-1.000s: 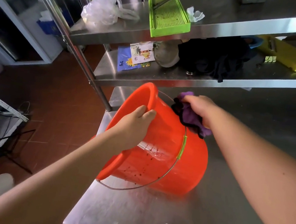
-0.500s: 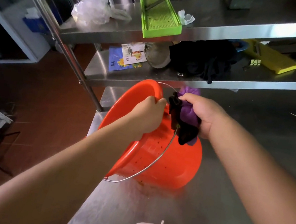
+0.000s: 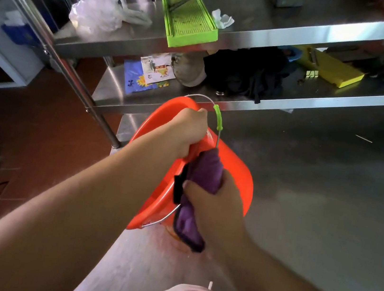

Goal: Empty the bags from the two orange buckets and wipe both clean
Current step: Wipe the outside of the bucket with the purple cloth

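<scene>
Near the tabletop's left edge (image 3: 123,132), the left hand (image 3: 188,132) is gripping the tilted bucket's (image 3: 236,174) rim while the right hand (image 3: 213,198) is clutching the cloth (image 3: 207,170); a slip could be tipping it floorward.

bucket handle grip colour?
Lime green: the sleeve on the orange bucket's wire handle grip, head view.

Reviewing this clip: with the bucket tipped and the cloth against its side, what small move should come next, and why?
Probably draw the purple cloth further along the orange bucket wall. The left hand grips the rim and keeps the bucket tilted on the steel table, the right hand holds the cloth against its side, and a wet orange-tinted smear lies on the table below, which suggests wiping is unfinished.
</scene>
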The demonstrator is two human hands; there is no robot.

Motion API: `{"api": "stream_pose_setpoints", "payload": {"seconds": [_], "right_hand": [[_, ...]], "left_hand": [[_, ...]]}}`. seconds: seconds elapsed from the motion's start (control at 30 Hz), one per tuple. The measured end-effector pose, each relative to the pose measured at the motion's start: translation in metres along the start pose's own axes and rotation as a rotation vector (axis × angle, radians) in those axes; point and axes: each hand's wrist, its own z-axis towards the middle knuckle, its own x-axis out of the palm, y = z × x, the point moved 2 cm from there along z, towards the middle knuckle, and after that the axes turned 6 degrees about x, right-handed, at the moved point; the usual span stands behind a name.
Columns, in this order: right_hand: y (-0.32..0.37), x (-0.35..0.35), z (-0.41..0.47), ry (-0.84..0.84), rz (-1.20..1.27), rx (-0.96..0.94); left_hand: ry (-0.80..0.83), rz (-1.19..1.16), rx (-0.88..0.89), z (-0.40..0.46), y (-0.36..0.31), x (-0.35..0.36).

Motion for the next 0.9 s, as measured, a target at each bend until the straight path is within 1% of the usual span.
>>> {"api": "stream_pose_setpoints", "payload": {"seconds": [0.17, 0.33, 0.43, 0.47, 0.53, 0.6, 0.63, 0.7, 0.77, 0.83, 0.9], "right_hand": [[-0.029, 0.028, -0.03, 0.036, 0.043, -0.072], [-0.036, 0.037, -0.032, 0.061, -0.058, -0.098], [-0.036, 0.037, -0.029, 0.099, -0.081, -0.114], [-0.035, 0.037, -0.029, 0.098, -0.088, -0.13], [-0.033, 0.038, -0.026, 0.11, -0.115, -0.159], [-0.028, 0.035, -0.022, 0.185, -0.155, -0.148], [-0.026, 0.032, -0.019, 0.24, -0.155, -0.125], [-0.025, 0.016, -0.011, 0.293, -0.085, -0.067], [-0.031, -0.01, 0.006, 0.252, 0.075, 0.005], [-0.044, -0.046, 0.033, 0.152, 0.279, 0.131], [-0.059, -0.088, 0.065, -0.036, 0.4, 0.205]], "left_hand": [[0.015, 0.015, 0.038, 0.006, -0.004, -0.002], [-0.027, 0.004, 0.034, 0.003, -0.002, -0.003], [0.027, 0.007, -0.081, -0.016, -0.006, -0.005], [0.052, 0.04, -0.104, -0.022, -0.005, -0.005], [0.065, 0.16, -0.039, -0.026, 0.003, -0.005], [0.008, 0.292, 0.088, -0.022, 0.009, -0.008], [-0.008, 0.295, 0.114, -0.022, 0.009, -0.011], [0.046, 0.133, 0.089, -0.019, 0.007, -0.016], [0.119, -0.073, 0.033, -0.021, 0.006, -0.02], [0.166, -0.183, 0.022, -0.023, 0.008, -0.025], [0.199, -0.252, 0.01, -0.025, 0.009, -0.032]]}}
